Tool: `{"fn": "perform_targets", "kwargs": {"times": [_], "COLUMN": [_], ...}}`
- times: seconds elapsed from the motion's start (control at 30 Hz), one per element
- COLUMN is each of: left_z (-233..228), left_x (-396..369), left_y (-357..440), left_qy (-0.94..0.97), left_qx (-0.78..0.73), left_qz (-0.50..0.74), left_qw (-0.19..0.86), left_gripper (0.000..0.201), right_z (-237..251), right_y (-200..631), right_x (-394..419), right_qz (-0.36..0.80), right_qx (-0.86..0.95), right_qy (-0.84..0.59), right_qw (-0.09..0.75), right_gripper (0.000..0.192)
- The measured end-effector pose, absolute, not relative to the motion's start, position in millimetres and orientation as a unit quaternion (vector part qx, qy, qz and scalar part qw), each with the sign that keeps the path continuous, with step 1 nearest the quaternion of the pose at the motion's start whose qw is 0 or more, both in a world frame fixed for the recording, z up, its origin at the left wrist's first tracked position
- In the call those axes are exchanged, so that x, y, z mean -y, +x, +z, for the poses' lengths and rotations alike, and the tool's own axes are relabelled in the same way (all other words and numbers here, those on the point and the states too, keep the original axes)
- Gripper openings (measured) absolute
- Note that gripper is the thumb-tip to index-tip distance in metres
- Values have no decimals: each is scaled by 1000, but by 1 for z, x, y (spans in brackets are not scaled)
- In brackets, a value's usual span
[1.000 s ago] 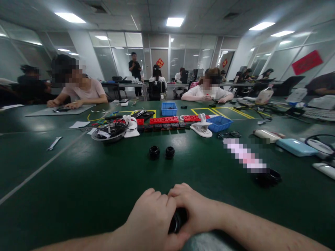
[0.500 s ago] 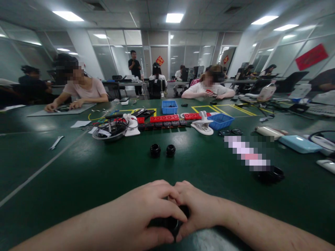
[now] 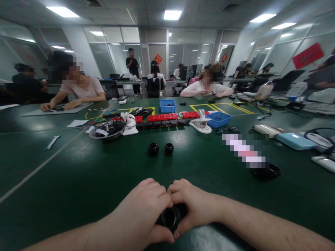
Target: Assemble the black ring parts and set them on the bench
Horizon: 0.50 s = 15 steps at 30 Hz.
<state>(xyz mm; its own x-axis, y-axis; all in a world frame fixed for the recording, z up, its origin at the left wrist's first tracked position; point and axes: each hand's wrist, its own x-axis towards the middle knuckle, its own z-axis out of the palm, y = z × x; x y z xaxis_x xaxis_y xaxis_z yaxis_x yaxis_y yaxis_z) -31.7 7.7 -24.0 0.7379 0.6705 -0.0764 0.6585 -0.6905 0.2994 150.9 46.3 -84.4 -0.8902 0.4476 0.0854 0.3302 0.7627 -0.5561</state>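
Observation:
Close to the table's near edge, my left hand [image 3: 146, 207] and my right hand [image 3: 195, 204] meet around a glossy black ring-shaped part [image 3: 169, 217]. Its round opening shows between my thumbs and fingers, while the fingers hide much of its outside. My left hand is closed on its left side, my right hand on its right. Farther out on the green tabletop [image 3: 110, 174] stand two similar black ringed parts, the left one [image 3: 153, 149] slightly larger than the right one [image 3: 169, 149].
A larger black ring-like object [image 3: 267, 171] lies at right beside a blurred-out strip. Beyond are a bowl of cables [image 3: 107, 134], red and black strips, a white clamp [image 3: 201, 122], blue bins [image 3: 219, 119] and glasses [image 3: 228, 130]. A wrench [image 3: 52, 142] lies left. Several people sit farther back.
My left fingers have shifted around the black part, and its round opening now shows more plainly between my hands. The view has moved slightly. The two parts on the table stay put.

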Motion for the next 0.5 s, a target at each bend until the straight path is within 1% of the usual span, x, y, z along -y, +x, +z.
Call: {"fn": "perform_targets", "kwargs": {"times": [0.17, 0.23, 0.27, 0.37, 0.43, 0.5], "left_z": [-37, -33, -28, -9, 0, 5], "left_x": [1, 3, 3, 4, 2, -2], "left_y": [-25, -24, -24, -28, -33, -38], "left_qy": [900, 902, 904, 915, 922, 929], "left_qx": [-421, -414, -405, -359, -316, -270], "left_qz": [74, 86, 89, 68, 45, 23], "left_qw": [85, 90, 102, 171, 217, 251], "left_gripper": [57, 63, 63, 45, 33, 34], "right_z": [-84, -84, -84, -83, -82, -80], "right_y": [151, 150, 150, 151, 151, 151], "right_x": [-46, -46, -45, -45, -45, -46], "right_qz": [264, 262, 262, 264, 267, 274], "right_qx": [936, 937, 937, 938, 937, 935], "right_qy": [-210, -208, -206, -197, -198, -202], "right_qw": [103, 104, 107, 110, 105, 100], "right_gripper": [50, 52, 52, 50, 44, 38]}}
